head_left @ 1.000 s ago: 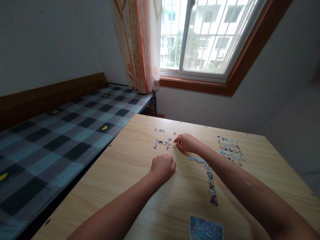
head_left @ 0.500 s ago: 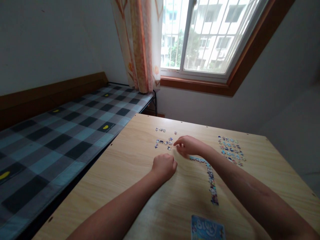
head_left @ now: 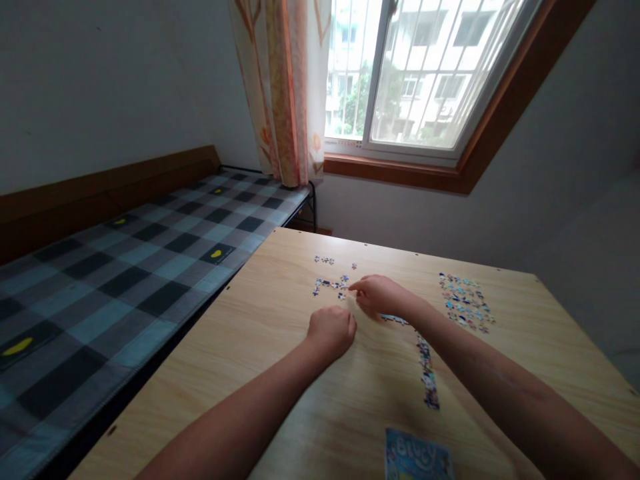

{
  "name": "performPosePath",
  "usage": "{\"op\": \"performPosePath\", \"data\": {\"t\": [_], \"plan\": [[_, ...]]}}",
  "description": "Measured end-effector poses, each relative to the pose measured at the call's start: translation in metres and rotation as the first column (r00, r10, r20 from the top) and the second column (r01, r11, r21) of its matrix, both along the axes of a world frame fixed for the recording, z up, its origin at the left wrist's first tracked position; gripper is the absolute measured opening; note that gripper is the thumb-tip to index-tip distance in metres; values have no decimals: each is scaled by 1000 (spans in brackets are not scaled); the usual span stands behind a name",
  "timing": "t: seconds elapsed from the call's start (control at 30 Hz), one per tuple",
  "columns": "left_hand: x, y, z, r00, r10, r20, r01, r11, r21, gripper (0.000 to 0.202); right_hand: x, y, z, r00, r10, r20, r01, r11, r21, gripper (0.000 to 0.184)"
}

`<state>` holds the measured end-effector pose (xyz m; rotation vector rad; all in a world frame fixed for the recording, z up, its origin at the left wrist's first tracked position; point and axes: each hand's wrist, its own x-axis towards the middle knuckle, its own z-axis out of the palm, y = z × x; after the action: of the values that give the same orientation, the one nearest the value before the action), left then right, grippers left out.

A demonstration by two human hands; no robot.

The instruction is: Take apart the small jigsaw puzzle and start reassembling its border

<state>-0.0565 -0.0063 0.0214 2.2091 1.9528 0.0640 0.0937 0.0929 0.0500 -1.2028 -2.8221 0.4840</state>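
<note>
My right hand (head_left: 383, 295) reaches across the wooden table (head_left: 280, 347), its fingertips pinched together right beside a small row of joined puzzle pieces (head_left: 329, 285). Whether a piece sits in the pinch is too small to see. My left hand (head_left: 331, 330) rests on the table as a closed fist, just in front of that row. An L-shaped strip of joined pieces (head_left: 426, 363) runs from under my right wrist toward me. A few more loose pieces (head_left: 324, 260) lie further back.
A scattered pile of loose puzzle pieces (head_left: 466, 302) lies at the table's right. A blue printed card (head_left: 417, 457) sits at the near edge. A bed with a checked cover (head_left: 125, 267) stands to the left, a curtained window (head_left: 400, 73) behind.
My right hand has shifted slightly toward the small row of pieces. The left fist has stayed where it was. The view drifted a little.
</note>
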Motion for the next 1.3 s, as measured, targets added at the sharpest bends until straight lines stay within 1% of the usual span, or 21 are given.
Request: {"op": "performPosePath", "data": {"t": [0.07, 0.2, 0.27, 0.33, 0.4, 0.47, 0.57, 0.63, 0.7, 0.8, 0.83, 0.9, 0.93, 1.0, 1.07, 1.13, 1.2, 1.3], "plan": [[-1, 0, -1, 1000, 3, 4, -3, 1000, 13, 49, 8, 0, -4, 998, 11, -57, -13, 1000, -23, 43], [-1, 0, -2, 1000, 8, 11, -8, 1000, 25, 49, 29, -1, -9, 983, 48, -178, -72, 989, -127, 39], [-2, 1, -2, 1000, 2, 13, -3, 1000, 28, 48, 42, -4, -9, 967, 46, -249, -77, 990, -116, 35], [-2, 1, -1, 1000, -3, 13, 3, 1000, 23, 48, 57, -9, -7, 939, 39, -343, -57, 998, -42, 31], [-2, 1, 0, 1000, 1, 15, -1, 1000, 16, 48, 75, -19, -6, 901, 21, -434, 3, 999, 55, 26], [-2, 1, 0, 1000, 14, 28, -15, 1000, 12, 48, 95, -31, -9, 861, -18, -508, 112, 981, 156, 23], [-3, 3, 0, 996, 49, 71, -50, 999, 16, 47, 123, -55, -21, 792, -72, -607, 294, 915, 275, 20], [-8, 7, 2, 992, 75, 101, -78, 997, 21, 46, 138, -74, -31, 750, -85, -656, 395, 852, 343, 17], [-20, 16, 6, 986, 121, 115, -125, 992, 29, 45, 147, -93, -40, 740, -72, -669, 433, 812, 392, 14], [-50, 33, 15, 966, 236, 105, -242, 969, 51, 38, 155, -115, -50, 747, -1, -665, 412, 785, 462, 16], [-62, 40, 17, 962, 250, 106, -257, 965, 55, 34, 156, -120, -53, 752, 28, -658, 398, 777, 487, 18], [-84, 53, 19, 968, 220, 118, -231, 968, 94, 31, 157, -124, -58, 762, 69, -644, 372, 766, 523, 20], [-93, 60, 19, 975, 184, 122, -198, 973, 119, 33, 157, -124, -59, 763, 74, -642, 370, 764, 529, 20], [-104, 71, 17, 989, 91, 112, -104, 987, 118, 38, 156, -122, -61, 752, 61, -657, 393, 758, 520, 19], [-107, 80, 14, 996, 16, 91, -24, 996, 91, 40, 155, -120, -61, 737, 39, -675, 417, 759, 500, 18], [-105, 86, 12, 997, -27, 72, 22, 997, 69, 38, 154, -119, -61, 734, 33, -678, 415, 768, 487, 18], [-101, 91, 12, 999, -29, 41, 26, 998, 59, 33, 153, -119, -61, 738, 28, -675, 408, 778, 478, 18], [-98, 97, 15, 1000, 3, -26, -2, 999, 36, 28, 151, -120, -60, 734, 4, -679, 418, 786, 456, 16]]}}
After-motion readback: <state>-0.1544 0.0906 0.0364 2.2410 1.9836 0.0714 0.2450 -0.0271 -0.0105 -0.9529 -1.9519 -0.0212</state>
